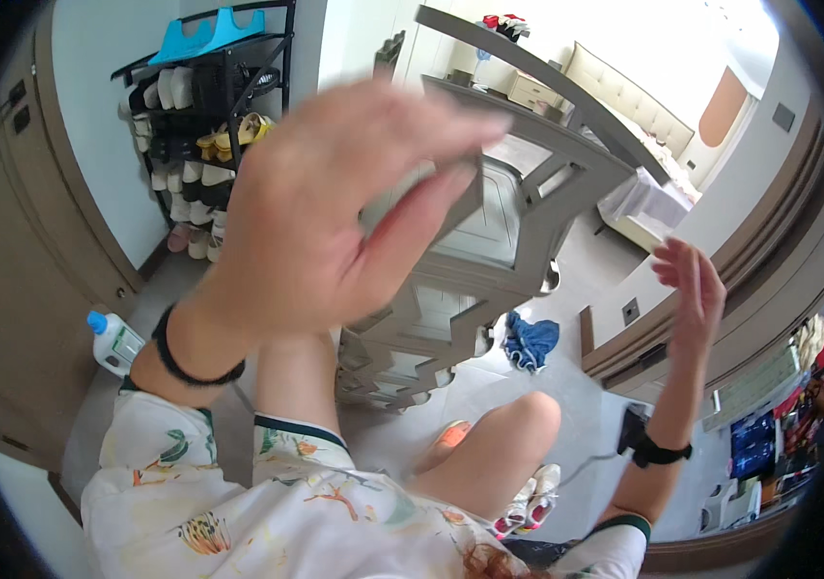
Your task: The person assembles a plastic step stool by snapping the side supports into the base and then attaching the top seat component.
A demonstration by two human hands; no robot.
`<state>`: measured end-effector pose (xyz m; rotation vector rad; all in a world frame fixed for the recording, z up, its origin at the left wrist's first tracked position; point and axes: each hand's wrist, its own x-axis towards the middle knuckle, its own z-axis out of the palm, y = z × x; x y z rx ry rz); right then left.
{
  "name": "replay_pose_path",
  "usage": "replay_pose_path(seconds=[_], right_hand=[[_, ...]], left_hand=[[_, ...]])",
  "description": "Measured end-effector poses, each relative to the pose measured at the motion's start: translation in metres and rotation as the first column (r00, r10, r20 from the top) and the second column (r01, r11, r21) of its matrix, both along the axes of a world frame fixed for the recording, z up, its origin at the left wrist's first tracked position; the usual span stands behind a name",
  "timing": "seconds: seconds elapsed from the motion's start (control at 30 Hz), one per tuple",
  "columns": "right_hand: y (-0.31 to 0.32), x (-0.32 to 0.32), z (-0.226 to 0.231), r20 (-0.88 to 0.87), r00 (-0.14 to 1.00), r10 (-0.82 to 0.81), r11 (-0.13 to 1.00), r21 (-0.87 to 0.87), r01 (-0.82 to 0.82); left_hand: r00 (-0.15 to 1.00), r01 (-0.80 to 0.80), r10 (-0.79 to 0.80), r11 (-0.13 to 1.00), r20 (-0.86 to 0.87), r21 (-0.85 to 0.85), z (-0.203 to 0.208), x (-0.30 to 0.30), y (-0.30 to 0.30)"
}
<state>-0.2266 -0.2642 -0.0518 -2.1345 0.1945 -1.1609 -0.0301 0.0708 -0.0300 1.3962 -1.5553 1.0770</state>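
My left hand [354, 203] is raised close in front of me, slightly blurred, its fingers bent toward the right. A gap shows between thumb and fingers, and I see nothing held there. Behind it stands a grey plastic rack [499, 280] with several tiers and cut-out side frames; the hand hides part of its upper left. Whether the hand touches the rack I cannot tell. A curved grey bar [547, 77] spans the rack's top. Off to the right, my right hand [692, 289] is lifted with its fingers stretched upward, holding nothing and apart from the rack.
A black shoe rack [228, 96] full of shoes, topped by a blue plastic piece [204, 37], stands at far left. A white jug [114, 343] is by the door. Blue denim cloth [530, 340] and sneakers [528, 500] lie on the floor. A bed [624, 116] shows beyond.
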Motion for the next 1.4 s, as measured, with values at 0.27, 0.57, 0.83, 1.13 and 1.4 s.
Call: replay_pose_path(seconds=[0.27,0.57,0.83,1.13,1.4], right_hand=[[0.122,0.108,-0.022,0.300,0.900,0.317,0.884,0.251,-0.395],[0.132,0.142,-0.040,0.584,0.783,0.216,0.850,0.282,-0.445],[0.132,0.135,-0.033,0.471,0.847,0.244,0.827,0.355,-0.436],[0.119,0.126,-0.037,0.571,0.798,0.192,0.825,0.346,-0.446],[0.121,0.128,-0.038,0.587,0.806,0.077,0.909,0.290,-0.298]], left_hand=[[0.923,-0.153,0.126,0.987,0.363,0.046,0.049,0.009,-0.067],[0.954,-0.295,0.289,0.951,0.078,0.086,0.053,0.006,-0.083],[0.921,-0.287,0.307,0.951,-0.241,0.117,0.057,0.004,-0.075],[0.920,-0.331,0.346,0.937,-0.182,0.110,0.051,0.000,-0.080],[0.951,-0.298,0.305,0.946,-0.043,0.127,0.050,-0.007,-0.084]])
